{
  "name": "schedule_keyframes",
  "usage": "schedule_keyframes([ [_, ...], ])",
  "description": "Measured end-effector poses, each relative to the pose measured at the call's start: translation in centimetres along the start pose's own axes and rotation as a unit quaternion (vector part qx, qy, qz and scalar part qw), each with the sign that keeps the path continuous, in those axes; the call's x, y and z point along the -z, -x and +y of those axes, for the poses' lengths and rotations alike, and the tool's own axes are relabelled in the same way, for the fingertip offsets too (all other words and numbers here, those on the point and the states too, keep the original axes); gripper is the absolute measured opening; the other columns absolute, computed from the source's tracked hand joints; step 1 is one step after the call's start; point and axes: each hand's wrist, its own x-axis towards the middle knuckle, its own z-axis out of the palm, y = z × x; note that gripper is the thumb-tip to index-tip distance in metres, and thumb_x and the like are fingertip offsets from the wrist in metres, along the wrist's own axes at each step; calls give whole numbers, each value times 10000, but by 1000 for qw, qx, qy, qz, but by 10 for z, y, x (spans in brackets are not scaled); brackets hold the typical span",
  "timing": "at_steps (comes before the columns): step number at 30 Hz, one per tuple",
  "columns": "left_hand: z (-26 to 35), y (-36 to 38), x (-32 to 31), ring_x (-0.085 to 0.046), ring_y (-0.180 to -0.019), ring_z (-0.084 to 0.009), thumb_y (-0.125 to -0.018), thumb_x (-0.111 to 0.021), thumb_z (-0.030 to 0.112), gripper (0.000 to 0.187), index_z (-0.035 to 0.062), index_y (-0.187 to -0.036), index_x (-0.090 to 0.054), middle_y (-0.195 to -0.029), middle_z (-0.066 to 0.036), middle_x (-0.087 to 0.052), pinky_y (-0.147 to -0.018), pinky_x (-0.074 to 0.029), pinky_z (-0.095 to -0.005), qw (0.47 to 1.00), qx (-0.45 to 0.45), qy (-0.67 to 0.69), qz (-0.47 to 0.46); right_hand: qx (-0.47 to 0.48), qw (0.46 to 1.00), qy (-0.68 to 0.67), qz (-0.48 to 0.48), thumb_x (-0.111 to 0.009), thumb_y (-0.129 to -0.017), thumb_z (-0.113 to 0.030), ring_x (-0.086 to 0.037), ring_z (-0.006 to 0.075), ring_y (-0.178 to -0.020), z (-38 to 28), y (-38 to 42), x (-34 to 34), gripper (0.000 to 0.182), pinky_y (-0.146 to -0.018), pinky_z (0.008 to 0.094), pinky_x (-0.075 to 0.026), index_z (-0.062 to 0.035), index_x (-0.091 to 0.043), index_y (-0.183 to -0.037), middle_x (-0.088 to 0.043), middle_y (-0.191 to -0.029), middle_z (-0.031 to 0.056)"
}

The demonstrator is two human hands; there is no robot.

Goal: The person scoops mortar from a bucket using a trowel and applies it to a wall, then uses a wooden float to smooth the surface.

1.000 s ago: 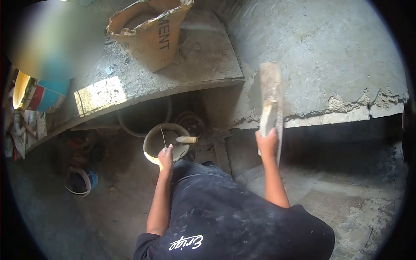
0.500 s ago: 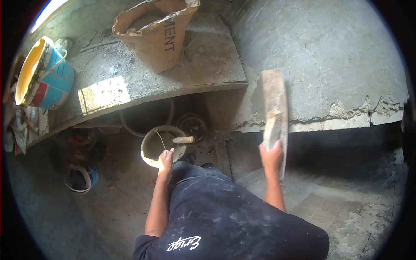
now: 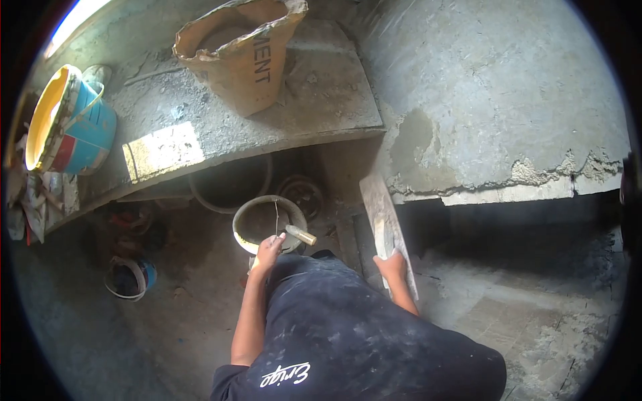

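My left hand [image 3: 269,250] is closed at the near rim of a round mortar bucket [image 3: 239,226], around what looks like its thin wire handle [image 3: 277,215]. A trowel with a wooden handle [image 3: 301,234] rests in the bucket, the handle sticking out over the right rim beside my fingers. My right hand [image 3: 391,267] is wrapped around the grip of a long, flat wooden plastering float [image 3: 378,200]. The float slants, its top end just below the edge of the plastered concrete surface [image 3: 495,113]. Its working face is turned away from me.
An open paper cement bag [image 3: 244,80] stands on the concrete ledge [image 3: 328,100]. A blue and yellow paint bucket [image 3: 87,137] lies tilted at the left. Below, a small bucket [image 3: 130,277] sits on the floor. The plaster's lower edge [image 3: 528,174] is ragged.
My right hand has brought the float down and left, off the plastered surface, uncovering a darker damp patch. My left hand and the bucket have shifted slightly right.
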Motion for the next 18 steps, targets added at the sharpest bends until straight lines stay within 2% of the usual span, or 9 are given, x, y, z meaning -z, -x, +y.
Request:
schedule_keyframes([
  [4,9,-8,-6,-313,-576,-69,-947,-579,377,394,128,-670,-448,-613,55,-371,-521,-270,-265,999,4,-35,-27,63,985,-77,139,-760,-623,-358,-631,472,-813,-40,4,74,567,-724,512,-502,43,-571,-978,-641,-811,302],
  [6,8,-17,-6,-300,-549,-59,-949,-582,359,377,136,-678,-444,-603,64,-355,-496,-250,-257,999,0,-31,-41,97,958,-114,245,-742,-643,-317,-602,494,-781,-58,-3,104,484,-695,533,-475,34,-541,-908,-619,-781,308],
  [8,18,-19,-8,-277,-509,-42,-951,-585,333,366,151,-675,-429,-587,79,-334,-462,-219,-247,997,24,51,-55,50,951,-112,285,-744,-657,-319,-610,486,-790,-61,-21,112,488,-692,527,-482,38,-543,-922,-626,-794,305],
  [10,25,-18,-11,-251,-479,-29,-954,-586,316,360,170,-671,-416,-574,94,-313,-437,-182,-242,996,27,56,-59,41,951,-82,294,-750,-665,-334,-619,475,-797,-49,-38,86,506,-706,524,-489,42,-545,-936,-636,-805,294],
  [11,25,-18,-10,-249,-478,-29,-955,-585,320,360,173,-671,-420,-572,97,-311,-437,-178,-243,996,28,61,-64,37,959,-79,269,-756,-663,-349,-625,467,-812,-34,-48,58,532,-728,525,-493,43,-550,-957,-646,-829,287],
  [12,25,-20,-8,-246,-478,-29,-955,-584,325,359,176,-671,-423,-570,100,-309,-437,-173,-244,995,26,69,-65,4,983,-77,167,-760,-670,-384,-625,464,-910,-26,-49,39,672,-788,496,-504,50,-543,-1134,-648,-920,300],
  [14,25,-19,-5,-239,-477,-30,-957,-582,342,356,179,-674,-440,-570,103,-302,-440,-166,-247,995,23,74,-68,-12,996,-64,68,-784,-650,-411,-623,436,-987,-9,-41,-9,676,-836,479,-506,31,-578,-1119,-643,-1007,297],
  [16,16,-21,-1,-240,-479,-31,-961,-574,352,356,178,-677,-446,-572,101,-305,-444,-169,-246,995,22,65,-73,-60,992,-43,-105,-787,-642,-434,-618,396,-1059,-1,-27,-27,742,-910,421,-496,70,-593,-1150,-633,-1100,292],
  [18,14,-20,-1,-248,-481,-31,-967,-561,362,353,167,-689,-464,-574,96,-315,-448,-172,-242,996,18,52,-71,-64,985,1,-158,-793,-644,-413,-606,378,-1092,10,-9,-42,769,-929,410,-482,84,-571,-1186,-623,-1132,288],
])
